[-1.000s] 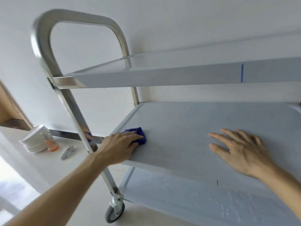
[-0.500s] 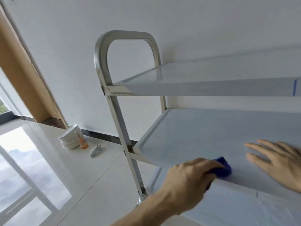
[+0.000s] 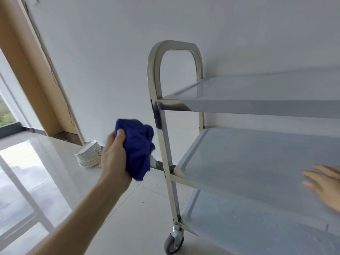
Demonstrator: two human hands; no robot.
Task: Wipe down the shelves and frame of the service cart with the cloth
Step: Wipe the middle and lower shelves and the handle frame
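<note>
The left hand (image 3: 113, 155) grips a bunched dark-blue cloth (image 3: 138, 147) in the air, thumb pressed against its top, just beside the upright steel post of the three-shelf stainless service cart (image 3: 161, 137) and clear of the metal. The right hand (image 3: 325, 184) lies with straight fingers flat on the pale grey middle shelf (image 3: 248, 162), holding nothing. A stack of white saucers (image 3: 87, 155) sits on the glossy tiled floor (image 3: 55, 181) by the wall.

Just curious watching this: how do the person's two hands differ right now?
The left hand is curled round a bunched blue cloth, held in the air beside the cart's frame; the right hand holds nothing. It lies flat, fingers straight, on the middle shelf. Both are bare.
</note>
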